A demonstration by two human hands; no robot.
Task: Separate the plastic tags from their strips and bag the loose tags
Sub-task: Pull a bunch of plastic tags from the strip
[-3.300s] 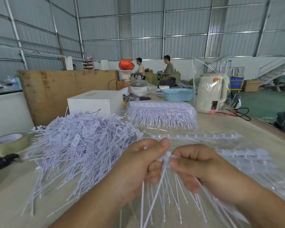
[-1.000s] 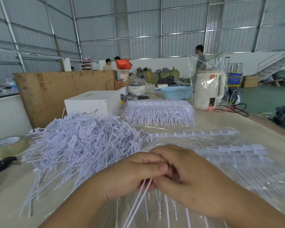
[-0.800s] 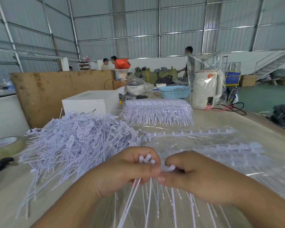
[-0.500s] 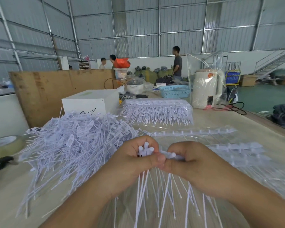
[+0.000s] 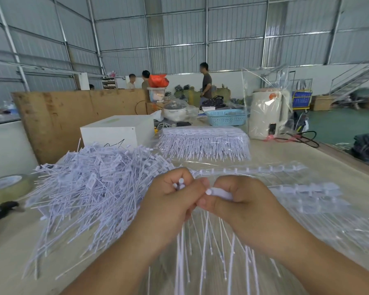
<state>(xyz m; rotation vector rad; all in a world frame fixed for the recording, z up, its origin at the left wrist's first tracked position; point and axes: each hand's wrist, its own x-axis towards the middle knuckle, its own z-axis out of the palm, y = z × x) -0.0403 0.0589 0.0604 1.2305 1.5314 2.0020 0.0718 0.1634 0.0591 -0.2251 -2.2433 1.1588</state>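
Both hands at centre frame, knuckles nearly touching. Left hand [image 5: 175, 201] clenched round a small bunch of loose tags [image 5: 180, 185]; white heads stick up out of the fist, stems hang down below toward bottom of frame. Right hand [image 5: 239, 201] grasps a strip [image 5: 218, 192], fingers curled over it; its rounded end pokes out toward the left hand, more stems fan down under the palm. Can't tell if the strip end touches the left fingers.

Big heap of loose tags [image 5: 90, 188] at left-centre on the table [image 5: 320, 158], just beside the left hand. More strips in a clear bag [image 5: 303, 188] at right-centre, behind and right of the right hand. Another wrapped pack of strips [image 5: 205, 143] at upper-centre, well apart from the hands.

Rest: white box [image 5: 117, 133] behind the heap, tape roll [image 5: 5, 187] at left edge w/ a dark tool [image 5: 0, 210] below it, blue basket [image 5: 226, 117] and a bagged white appliance [image 5: 268, 116] upper right. Three ppl standing in the bkgd near an orange bag [image 5: 158, 80].
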